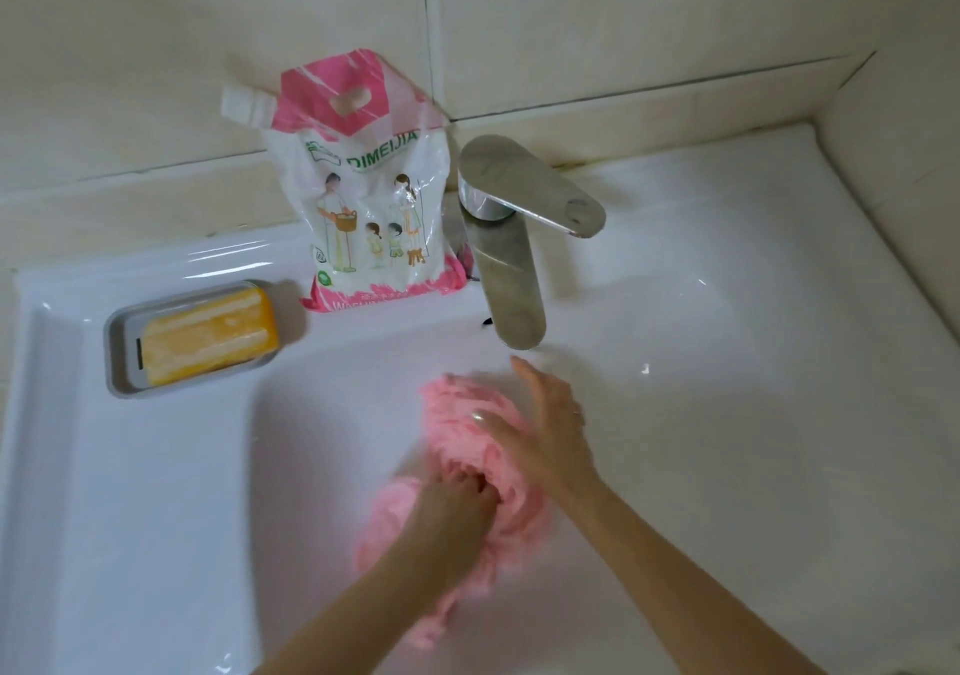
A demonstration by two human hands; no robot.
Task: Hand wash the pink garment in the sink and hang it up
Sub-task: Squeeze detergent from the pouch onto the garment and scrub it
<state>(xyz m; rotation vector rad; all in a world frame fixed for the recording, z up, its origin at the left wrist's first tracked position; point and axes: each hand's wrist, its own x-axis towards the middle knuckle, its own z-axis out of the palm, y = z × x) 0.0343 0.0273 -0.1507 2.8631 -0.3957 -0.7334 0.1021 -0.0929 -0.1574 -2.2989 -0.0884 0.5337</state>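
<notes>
The pink garment (457, 430) lies bunched in the white sink (156, 466), a little in front of the spout. My left hand (457, 505) grips the near part of the bunch, its fingers dug into the cloth. My right hand (540, 425) rests on the far part with the fingers held fairly straight, the thumb across the fabric. Part of the garment is hidden under both hands and trails toward me below my left forearm.
A steel faucet (511, 284) with a broad lever handle (530, 183) stands at the back rim. A pink-and-white detergent pouch (363, 196) leans on the tiled wall. To the left, a yellow soap bar (208, 334) lies in a grey dish (117, 362).
</notes>
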